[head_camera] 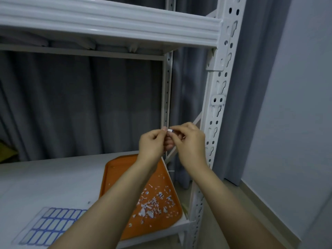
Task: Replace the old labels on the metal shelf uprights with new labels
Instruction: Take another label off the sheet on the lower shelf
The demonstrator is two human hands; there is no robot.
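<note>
A small white label piece point(170, 130) is held in the air between both hands, above the far corner of the orange tray point(115, 169). It is pinched from the left side by the fingertips of the left hand point(152, 143) and from the right side by the thumb and forefinger of the right hand point(191, 141). The other fingers of both hands are curled in. The long axis of the piece lies almost level, from one hand to the other. Whether it is an old label or a new one cannot be told, because it is too small.

The front upright point(218, 112) stands to the right of the hands and is nearer to the right hand. The rear upright point(167, 97) is seen just behind the piece, but it stands deeper in the shelf. No label is made out on either upright at this height.

Many torn scraps point(152, 205) are collected on the tray, so the removing of old labels is judged to be well advanced. The sheet of new labels point(53, 221) lies flat on the shelf board point(45, 180), to the left of the tray and nearer to the left arm.

If the piece is to be put on the front upright, a move to the right is needed, and the right hand is better placed for it.
</note>
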